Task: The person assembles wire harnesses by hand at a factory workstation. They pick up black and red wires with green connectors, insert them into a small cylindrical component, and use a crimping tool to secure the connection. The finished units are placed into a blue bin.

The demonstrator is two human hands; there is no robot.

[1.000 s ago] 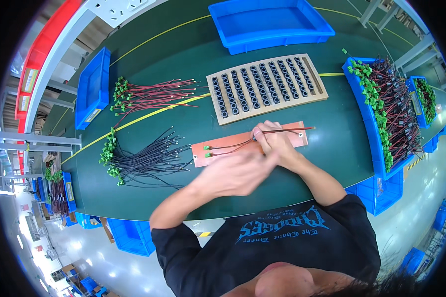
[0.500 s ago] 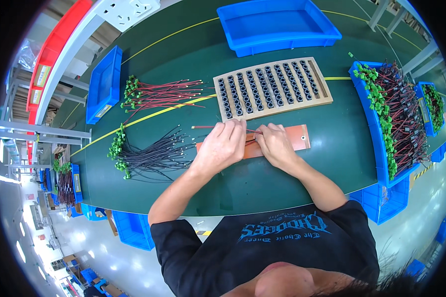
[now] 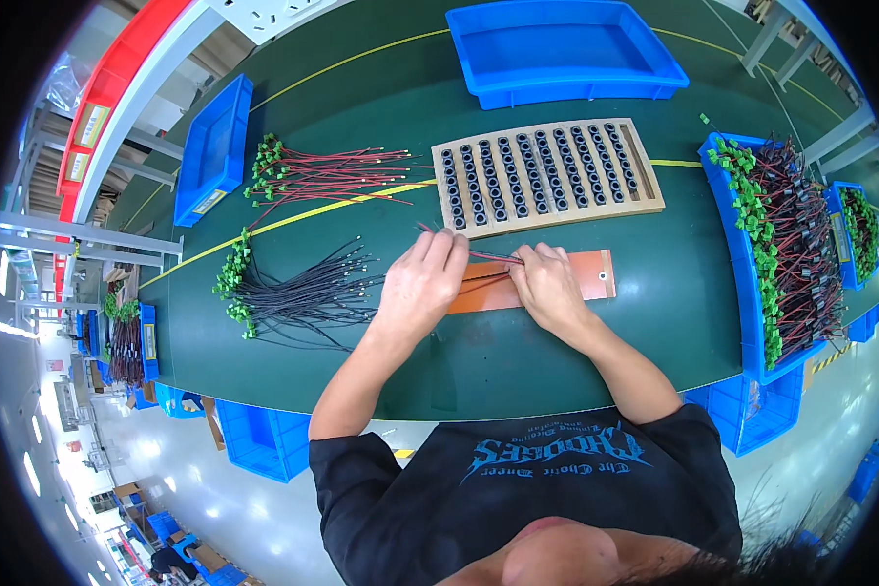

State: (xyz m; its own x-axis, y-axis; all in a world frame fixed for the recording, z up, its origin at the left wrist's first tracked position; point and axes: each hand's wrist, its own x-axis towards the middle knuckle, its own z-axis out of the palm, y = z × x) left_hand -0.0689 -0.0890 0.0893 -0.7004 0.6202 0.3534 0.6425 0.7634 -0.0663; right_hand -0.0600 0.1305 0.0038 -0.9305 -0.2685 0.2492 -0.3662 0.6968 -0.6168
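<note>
Red wires (image 3: 488, 258) pinched by both hands (image 3: 422, 283) over orange board (image 3: 586, 278).

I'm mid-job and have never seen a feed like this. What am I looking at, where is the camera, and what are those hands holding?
This is one fisheye view from a camera on a person's head, looking down, so straight edges bend. There is no machine: the left hand and right hand are bare. Both pinch a few thin red wires over an orange board on the green table. Behind it lies a wooden tray of black sockets. To the left lie bundles of black wires and red wires; blue bins stand around.
</note>
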